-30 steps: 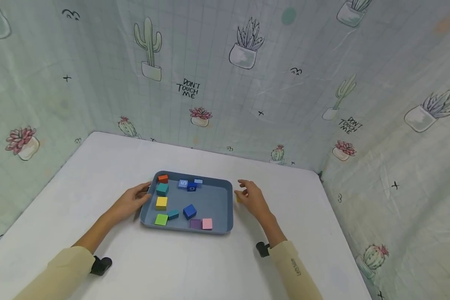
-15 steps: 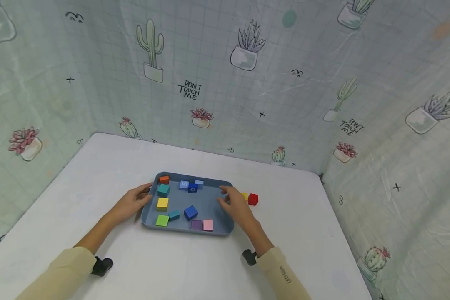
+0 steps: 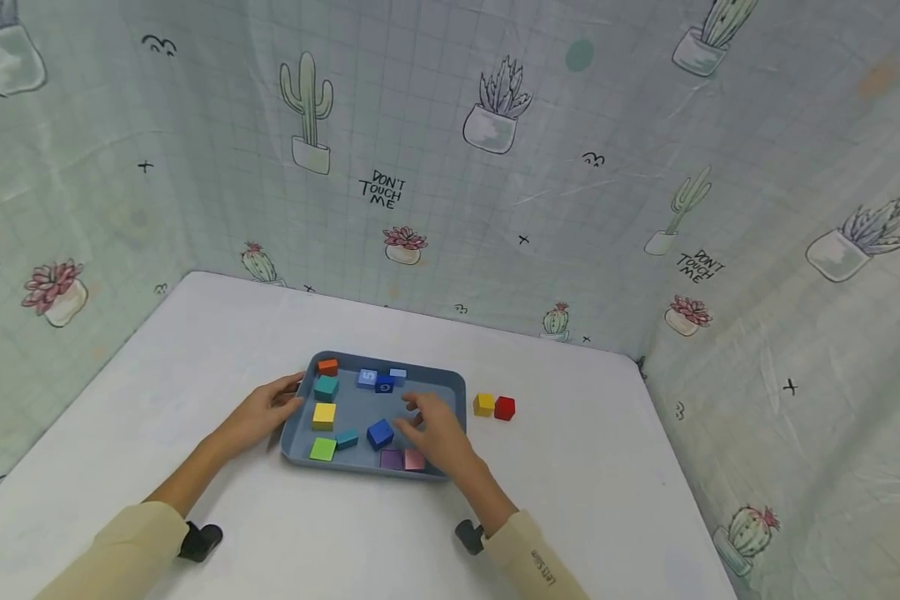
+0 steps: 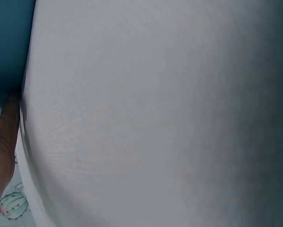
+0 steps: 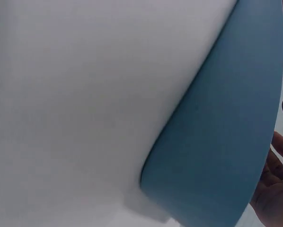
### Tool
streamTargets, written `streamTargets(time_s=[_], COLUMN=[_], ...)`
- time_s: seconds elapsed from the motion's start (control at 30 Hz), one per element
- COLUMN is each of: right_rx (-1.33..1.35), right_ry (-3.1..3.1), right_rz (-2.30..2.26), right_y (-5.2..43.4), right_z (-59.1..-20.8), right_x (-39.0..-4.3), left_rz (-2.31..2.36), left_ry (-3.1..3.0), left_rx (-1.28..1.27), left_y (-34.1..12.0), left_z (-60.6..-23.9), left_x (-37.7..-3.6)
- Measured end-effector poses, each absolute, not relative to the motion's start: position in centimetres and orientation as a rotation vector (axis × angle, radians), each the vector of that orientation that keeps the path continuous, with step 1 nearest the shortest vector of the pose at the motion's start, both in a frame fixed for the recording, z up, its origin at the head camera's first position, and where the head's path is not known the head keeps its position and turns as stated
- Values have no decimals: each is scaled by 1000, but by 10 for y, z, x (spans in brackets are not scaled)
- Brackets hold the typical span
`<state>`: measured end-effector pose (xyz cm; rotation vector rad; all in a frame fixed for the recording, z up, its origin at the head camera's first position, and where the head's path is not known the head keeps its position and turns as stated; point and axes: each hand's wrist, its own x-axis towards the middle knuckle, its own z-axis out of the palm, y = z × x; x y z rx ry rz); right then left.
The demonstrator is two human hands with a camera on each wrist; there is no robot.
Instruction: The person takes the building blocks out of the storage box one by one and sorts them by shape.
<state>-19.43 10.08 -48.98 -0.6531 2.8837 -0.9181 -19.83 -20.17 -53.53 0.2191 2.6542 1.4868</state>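
On the white counter [image 3: 585, 467], the blue tray [image 3: 457, 392] holds most blocks; a yellow block [image 3: 483, 404] and red block [image 3: 505, 408] lie just outside. Left hand [image 3: 258, 414] rests on the rim, fingers relaxed. Right hand [image 3: 438, 433] hovers over the tray, loosely spread, holding nothing.

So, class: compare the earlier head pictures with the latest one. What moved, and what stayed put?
The right hand left the yellow cube beside the red cube and swung left over the tray, empty. The left hand stayed on the tray's left rim; the tray's cubes kept their places.
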Motion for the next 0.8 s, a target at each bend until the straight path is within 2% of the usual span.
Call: streamTargets(time_s=[0.33, 0.8], right_rx=[-716, -622], right_ry=[2942, 2923], right_rz=[-753, -600], right_y=[82, 65], right_z=[-498, -504], right_x=[-192, -183], left_rz=[1475, 1471], left_ry=[2661, 2656], left_rx=[224, 223], left_y=[-203, -200], left_z=[-532, -532], left_x=[-196, -197])
